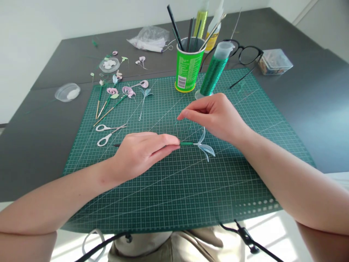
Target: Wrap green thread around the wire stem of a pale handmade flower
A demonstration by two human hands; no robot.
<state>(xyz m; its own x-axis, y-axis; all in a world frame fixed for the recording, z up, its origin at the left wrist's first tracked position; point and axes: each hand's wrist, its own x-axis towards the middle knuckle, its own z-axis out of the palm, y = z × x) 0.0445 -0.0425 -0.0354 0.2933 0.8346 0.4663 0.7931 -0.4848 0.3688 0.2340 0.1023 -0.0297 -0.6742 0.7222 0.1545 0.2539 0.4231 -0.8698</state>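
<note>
My left hand [141,151] pinches a thin green-wrapped stem [187,143] over the green cutting mat [174,189]. Pale blue translucent petals [205,147] fan out at the stem's right end. My right hand [215,114] hovers just above the petals with thumb and fingertips pinched together; whether a fine thread is held there is too thin to tell. A spool of green thread [214,72] stands right behind my right hand.
Small white scissors [109,133] lie left of my left hand. Finished pink and blue flowers on sticks [114,96] lie at the mat's upper left. A green cup of tools [188,65], glasses [245,54], a clear box [274,62] and small dishes [67,91] stand behind.
</note>
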